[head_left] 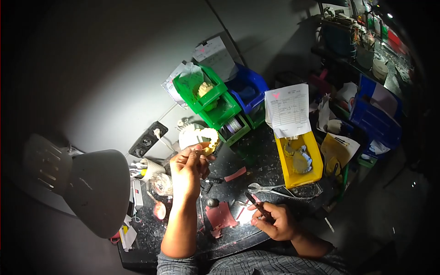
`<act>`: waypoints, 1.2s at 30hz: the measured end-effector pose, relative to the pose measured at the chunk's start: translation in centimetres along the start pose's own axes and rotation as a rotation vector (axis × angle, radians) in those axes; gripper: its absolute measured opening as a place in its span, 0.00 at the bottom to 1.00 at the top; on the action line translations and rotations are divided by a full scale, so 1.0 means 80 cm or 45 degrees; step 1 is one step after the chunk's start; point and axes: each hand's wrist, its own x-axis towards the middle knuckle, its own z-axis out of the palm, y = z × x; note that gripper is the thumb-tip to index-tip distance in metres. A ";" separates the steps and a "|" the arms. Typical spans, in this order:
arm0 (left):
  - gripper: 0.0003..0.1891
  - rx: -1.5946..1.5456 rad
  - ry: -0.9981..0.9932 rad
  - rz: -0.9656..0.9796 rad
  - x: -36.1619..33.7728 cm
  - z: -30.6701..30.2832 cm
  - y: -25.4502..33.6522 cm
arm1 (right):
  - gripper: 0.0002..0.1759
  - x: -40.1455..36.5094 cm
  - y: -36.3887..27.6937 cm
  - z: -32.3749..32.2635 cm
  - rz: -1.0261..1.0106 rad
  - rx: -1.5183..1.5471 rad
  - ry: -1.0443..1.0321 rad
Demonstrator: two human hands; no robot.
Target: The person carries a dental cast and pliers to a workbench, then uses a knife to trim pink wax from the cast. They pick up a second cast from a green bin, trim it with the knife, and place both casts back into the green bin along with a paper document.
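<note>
My left hand [188, 167] is raised over the table, its fingers closed on a pale yellow dental cast [211, 136], brightly lit and partly hidden by the fingers. Lower right, my right hand [279, 223] grips a slim dark-handled tool [257, 205] like a pen, the tip pointing up and left; I cannot make out the tip's exact shape. Between the two arms lies a torn sheet of pink wax [221, 215], with a small dark round object [212, 202] at its upper edge. A separate pink strip [235, 174] rests farther back.
A grey lamp shade [96, 192] looms at the left. Pliers [261, 188] lie before a yellow bin [300, 172] holding casts and a paper form [288, 110]. Green bins [220, 110] and a blue bin [247, 89] stand at the back. A power strip [147, 140] is by the wall.
</note>
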 end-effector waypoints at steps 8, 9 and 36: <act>0.15 -0.014 -0.086 -0.097 0.037 0.025 0.006 | 0.16 0.002 -0.005 0.004 0.040 0.037 0.037; 0.14 -0.053 -0.094 -0.107 0.048 0.026 0.004 | 0.16 0.002 -0.005 0.002 0.028 0.029 0.026; 0.14 1.943 0.185 0.822 0.153 0.062 0.102 | 0.13 0.004 -0.003 0.001 0.141 -0.032 -0.032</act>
